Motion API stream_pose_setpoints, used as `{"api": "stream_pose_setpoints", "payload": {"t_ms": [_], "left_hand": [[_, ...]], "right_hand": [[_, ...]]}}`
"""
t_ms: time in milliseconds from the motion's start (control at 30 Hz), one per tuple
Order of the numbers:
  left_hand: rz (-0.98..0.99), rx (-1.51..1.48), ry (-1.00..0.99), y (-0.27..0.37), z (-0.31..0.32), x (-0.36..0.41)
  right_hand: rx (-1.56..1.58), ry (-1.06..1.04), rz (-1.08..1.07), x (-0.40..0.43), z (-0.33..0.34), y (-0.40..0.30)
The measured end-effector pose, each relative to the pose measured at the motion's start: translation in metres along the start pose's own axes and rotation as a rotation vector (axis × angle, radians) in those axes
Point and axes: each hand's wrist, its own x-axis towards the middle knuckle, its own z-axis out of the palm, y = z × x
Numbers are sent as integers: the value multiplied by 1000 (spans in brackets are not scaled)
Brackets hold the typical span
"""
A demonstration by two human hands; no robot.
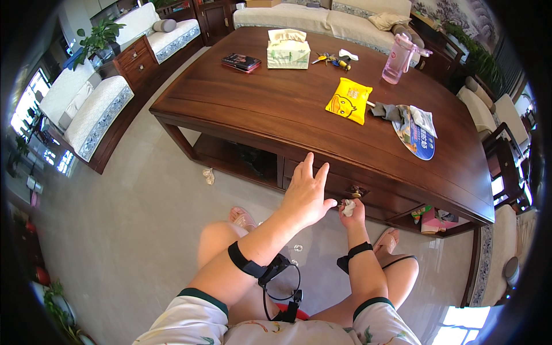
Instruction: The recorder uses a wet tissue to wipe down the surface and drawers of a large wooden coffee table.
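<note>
My left hand (pixel 305 195) is raised with its fingers spread, holding nothing, in front of the near edge of the dark wooden coffee table (pixel 258 101). My right hand (pixel 354 217) grips a crumpled white tissue (pixel 348 208), palm turned up. Just above that hand is the brass drawer pull (pixel 356 192) on the table's closed drawer (pixel 388 200). On the tabletop beyond lie a yellow packet with a duck face (pixel 348 101), a grey crumpled cloth (pixel 388 111), a blue printed hand fan (pixel 416 140) and a small white packet (pixel 423 120) on the fan.
Farther back are a tissue pack (pixel 288 54), stacked phones (pixel 241 62), keys (pixel 332 60) and a pink water bottle (pixel 396 60). A crumpled tissue (pixel 208 176) lies on the floor. A pink box (pixel 437 220) sits on the lower right shelf. Sofas (pixel 280 18) stand behind.
</note>
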Motion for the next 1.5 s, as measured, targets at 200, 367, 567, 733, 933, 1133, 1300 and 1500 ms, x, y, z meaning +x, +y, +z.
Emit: {"api": "stream_pose_setpoints", "payload": {"t_ms": [200,367,567,733,933,1133,1300,1500], "left_hand": [[-21,-21,-19,-3,-5,-5],[-82,-15,22,-27,-15,-16],[-126,-83,61,-38,-31,-30],[-219,-241,127,-36,-75,-66],[-171,-313,318,-14,-118,-150],[-292,-422,315,-7,-119,-246],[-357,-392,336,3,-115,-280],[-396,-337,461,21,-113,-311]], "right_hand": [[-171,34,47,0,4,-8],[-130,-60,16,-43,70,-22],[-195,-223,-45,-107,106,-71],[-389,-314,-204,-152,155,-117],[-642,-487,-341,-179,230,-174],[-688,-576,-339,-219,292,-121],[-842,-842,-242,-238,303,-80],[-769,-989,-79,-244,287,-18]]}}
